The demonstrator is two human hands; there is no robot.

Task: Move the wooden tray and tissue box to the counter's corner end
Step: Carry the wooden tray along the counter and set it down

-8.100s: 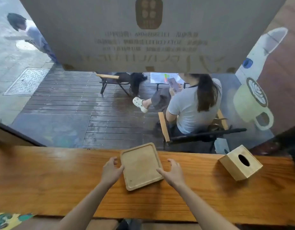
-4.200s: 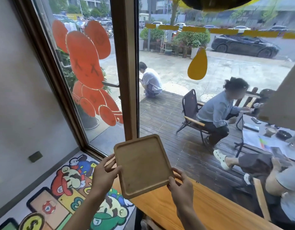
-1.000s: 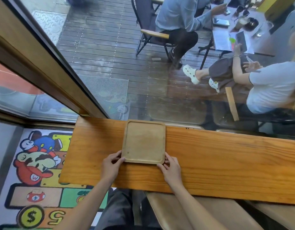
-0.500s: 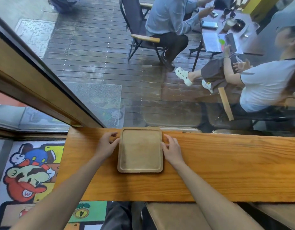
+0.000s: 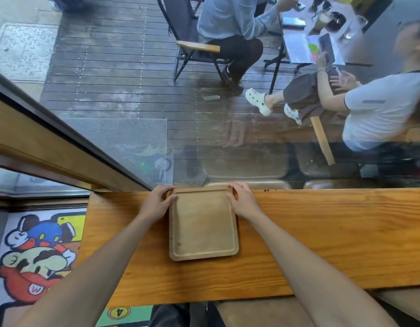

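Note:
The square wooden tray (image 5: 202,226) lies flat on the wooden counter (image 5: 322,234), its far edge against the window glass. My left hand (image 5: 158,202) grips the tray's far left corner, fingers curled over the rim. My right hand (image 5: 242,200) grips the far right corner the same way. The tissue box is out of view.
The counter's left end (image 5: 91,232) is about a tray's width left of the tray, above a cartoon floor mat (image 5: 36,253). A window frame (image 5: 62,149) runs diagonally at the left. Stool seats (image 5: 256,310) sit under the counter. People sit outside behind the glass.
The tray has slid away from me to the counter's far edge by the glass. Both hands moved from its near corners up to its far corners.

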